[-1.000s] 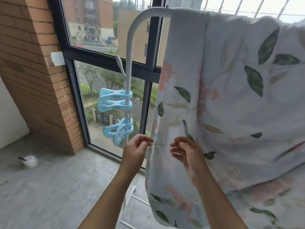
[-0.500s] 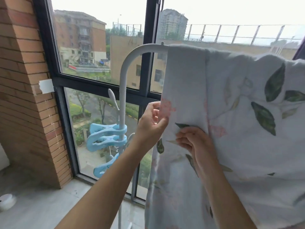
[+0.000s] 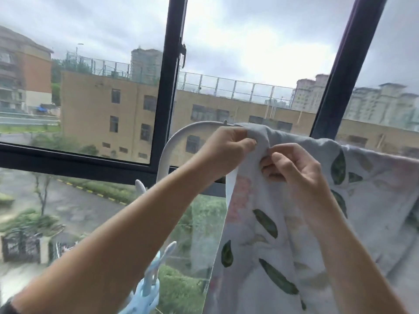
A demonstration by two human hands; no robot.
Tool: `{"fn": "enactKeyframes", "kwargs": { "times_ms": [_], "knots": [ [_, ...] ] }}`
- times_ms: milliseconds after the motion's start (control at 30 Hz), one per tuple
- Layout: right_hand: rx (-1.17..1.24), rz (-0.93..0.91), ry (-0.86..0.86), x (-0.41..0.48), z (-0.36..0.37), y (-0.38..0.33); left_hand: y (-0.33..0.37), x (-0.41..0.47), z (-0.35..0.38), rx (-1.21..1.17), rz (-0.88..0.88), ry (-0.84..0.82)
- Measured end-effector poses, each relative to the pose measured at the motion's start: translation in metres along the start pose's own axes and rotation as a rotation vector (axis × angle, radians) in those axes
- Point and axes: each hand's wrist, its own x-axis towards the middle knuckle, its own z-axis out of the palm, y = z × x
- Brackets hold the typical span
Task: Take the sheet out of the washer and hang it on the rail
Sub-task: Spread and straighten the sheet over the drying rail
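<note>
Left hand [image 3: 226,147] and right hand [image 3: 292,168] are both pinching the leaf-print sheet [image 3: 283,234] at its top fold, where it is draping over the white rail [image 3: 181,137]. Fabric is looking soft, limp, probably damp-heavy; gripping the hem edge is likely giving best control.

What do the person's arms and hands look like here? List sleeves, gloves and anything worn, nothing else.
Both forearms are bare, with no sleeves in view. The left hand and the right hand wear no gloves, and no rings show on the visible fingers. The fingernails look short and unpainted. A dark band, perhaps a watch or a sleeve edge, sits on the left arm at the bottom left corner; it is too cropped to tell.
</note>
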Motion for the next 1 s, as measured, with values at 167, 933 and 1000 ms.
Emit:
{"fn": "enactKeyframes", "kwargs": {
  "times_ms": [167,933,1000],
  "knots": [
    [-0.323,0.139,-0.09,-0.014,0.024,-0.017,0.022,0.01,-0.021,0.104,0.018,-0.168],
    [-0.633,-0.074,0.167,0.082,-0.026,-0.047,-0.003,0.113,-0.075,0.189,-0.223,-0.792],
    [-0.61,-0.063,0.182,0.088,-0.023,-0.046,-0.007,0.118,-0.075,0.151,-0.256,-0.825]
  ]
}}
